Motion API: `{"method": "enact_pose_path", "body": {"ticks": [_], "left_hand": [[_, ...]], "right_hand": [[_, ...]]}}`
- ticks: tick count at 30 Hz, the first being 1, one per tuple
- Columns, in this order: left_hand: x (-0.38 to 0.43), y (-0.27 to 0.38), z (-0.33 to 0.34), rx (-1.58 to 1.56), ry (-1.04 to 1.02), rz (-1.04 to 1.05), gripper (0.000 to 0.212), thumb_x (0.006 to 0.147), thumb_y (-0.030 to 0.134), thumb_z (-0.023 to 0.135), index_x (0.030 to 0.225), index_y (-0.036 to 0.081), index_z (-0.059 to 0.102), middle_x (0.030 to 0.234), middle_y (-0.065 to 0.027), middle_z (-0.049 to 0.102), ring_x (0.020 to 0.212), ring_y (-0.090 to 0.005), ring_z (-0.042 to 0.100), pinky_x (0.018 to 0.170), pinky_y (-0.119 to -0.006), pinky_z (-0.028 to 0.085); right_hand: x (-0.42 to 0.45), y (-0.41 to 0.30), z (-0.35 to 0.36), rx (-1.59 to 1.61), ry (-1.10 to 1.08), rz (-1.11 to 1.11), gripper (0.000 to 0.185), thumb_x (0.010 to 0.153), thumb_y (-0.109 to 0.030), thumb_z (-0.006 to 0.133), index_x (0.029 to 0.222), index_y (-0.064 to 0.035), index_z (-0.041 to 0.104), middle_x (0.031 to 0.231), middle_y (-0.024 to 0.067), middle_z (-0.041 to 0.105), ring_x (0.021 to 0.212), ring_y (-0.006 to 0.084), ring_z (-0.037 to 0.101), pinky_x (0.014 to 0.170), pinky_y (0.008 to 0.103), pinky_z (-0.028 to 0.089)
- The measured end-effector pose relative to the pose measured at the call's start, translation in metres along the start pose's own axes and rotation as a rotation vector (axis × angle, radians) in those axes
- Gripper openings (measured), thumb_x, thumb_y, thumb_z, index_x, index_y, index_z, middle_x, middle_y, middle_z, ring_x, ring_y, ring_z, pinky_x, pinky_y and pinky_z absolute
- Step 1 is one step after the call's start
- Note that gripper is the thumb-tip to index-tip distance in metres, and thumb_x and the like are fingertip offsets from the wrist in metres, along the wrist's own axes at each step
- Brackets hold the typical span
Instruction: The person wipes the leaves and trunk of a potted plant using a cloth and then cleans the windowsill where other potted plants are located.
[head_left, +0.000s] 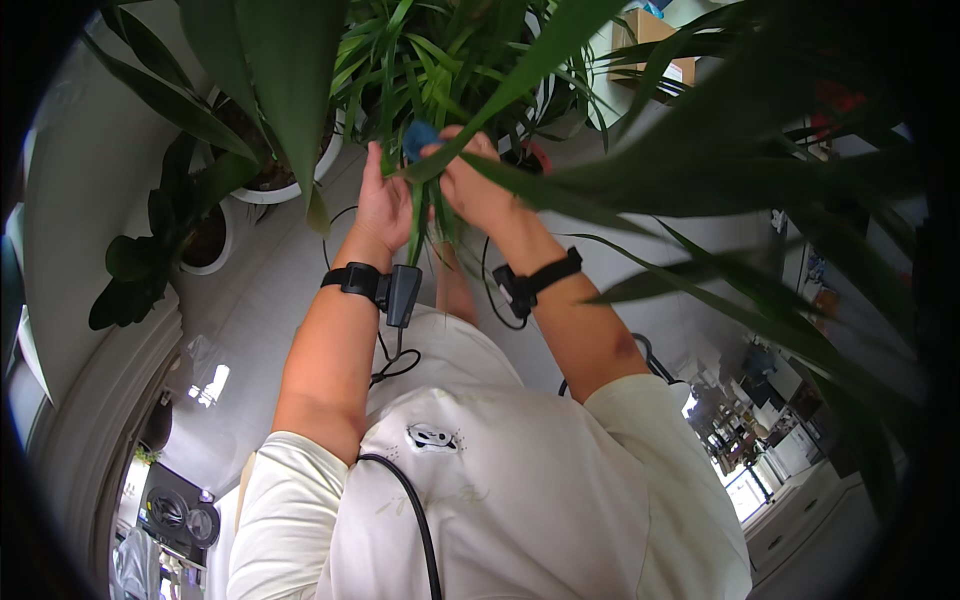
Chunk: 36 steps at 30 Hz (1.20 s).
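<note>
My right hand (474, 180) pinches a small blue cloth or sponge (420, 140) against the long green leaves of a bushy potted plant (431, 71). My left hand (386, 206) is beside those leaves, palm turned inward and one digit pointing up. Narrow leaves (417, 232) hang between the two hands and over the left fingers, so whether that hand grips one is hidden. A broad leaf (495, 112) crosses in front of the right fingers. Each wrist wears a black strap with a small device on it.
Large leaves (675, 176) reach across the right side, close to the camera. At left stand a white pot (274, 193) and a smaller white pot (214, 262) with dark rounded leaves. A cardboard box (649, 45) sits at the upper right. Black cables (409, 487) run along my body.
</note>
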<state>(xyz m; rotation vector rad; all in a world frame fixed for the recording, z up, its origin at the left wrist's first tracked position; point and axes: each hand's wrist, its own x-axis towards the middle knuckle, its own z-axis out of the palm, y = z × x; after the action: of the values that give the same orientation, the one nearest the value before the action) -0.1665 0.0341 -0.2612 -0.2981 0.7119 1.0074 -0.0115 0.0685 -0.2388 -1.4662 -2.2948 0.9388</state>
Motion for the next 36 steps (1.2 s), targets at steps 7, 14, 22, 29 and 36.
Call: {"method": "enact_pose_path", "body": {"ticks": [7,14,22,29,36], "left_hand": [[-0.005,-0.023,-0.042,0.228,0.078,-0.156,0.075,0.090,0.068,0.038,0.139,0.012,0.041,0.135,-0.0050,0.050,0.120,-0.0211,0.046,0.098,-0.036,0.038],[0.011,-0.029,-0.068,0.885,0.796,0.563,0.041,0.097,0.036,0.042,0.107,-0.001,0.059,0.104,-0.0135,0.063,0.095,-0.0240,0.056,0.088,-0.035,0.043],[0.062,-0.069,-0.005,1.205,0.142,0.459,0.042,0.090,0.029,0.056,0.119,-0.002,0.057,0.111,-0.0184,0.063,0.102,-0.0324,0.059,0.088,-0.034,0.045],[0.143,-0.057,0.006,0.770,0.112,0.368,0.056,0.084,0.039,0.067,0.125,0.003,0.056,0.121,-0.0097,0.061,0.111,-0.0301,0.056,0.095,-0.035,0.042],[0.123,-0.041,0.055,0.139,0.001,0.179,0.050,0.083,0.037,0.070,0.122,0.009,0.059,0.119,-0.0057,0.061,0.113,-0.0257,0.053,0.101,-0.039,0.037]], "right_hand": [[-0.056,0.008,0.010,0.121,-0.131,0.008,0.036,0.072,0.001,0.055,0.105,-0.0109,0.065,0.112,0.0143,0.054,0.102,0.0342,0.051,0.090,0.0410,0.044],[-0.078,0.054,-0.038,0.309,0.187,-0.066,0.033,0.076,0.004,0.049,0.106,-0.0020,0.062,0.111,0.0118,0.058,0.102,0.0239,0.057,0.088,0.0334,0.047],[-0.062,0.039,-0.087,0.356,0.435,0.156,0.036,0.081,0.007,0.046,0.115,0.0044,0.056,0.115,0.0116,0.058,0.099,0.0184,0.059,0.085,0.0298,0.049],[-0.064,0.056,-0.091,0.432,0.417,0.180,0.036,0.077,0.002,0.052,0.111,-0.0033,0.058,0.117,0.0137,0.054,0.109,0.0260,0.053,0.098,0.0347,0.040],[-0.057,0.066,-0.111,0.262,0.313,0.111,0.037,0.074,0.003,0.051,0.108,-0.0057,0.062,0.118,0.0146,0.054,0.106,0.0288,0.054,0.094,0.0371,0.043]]}}
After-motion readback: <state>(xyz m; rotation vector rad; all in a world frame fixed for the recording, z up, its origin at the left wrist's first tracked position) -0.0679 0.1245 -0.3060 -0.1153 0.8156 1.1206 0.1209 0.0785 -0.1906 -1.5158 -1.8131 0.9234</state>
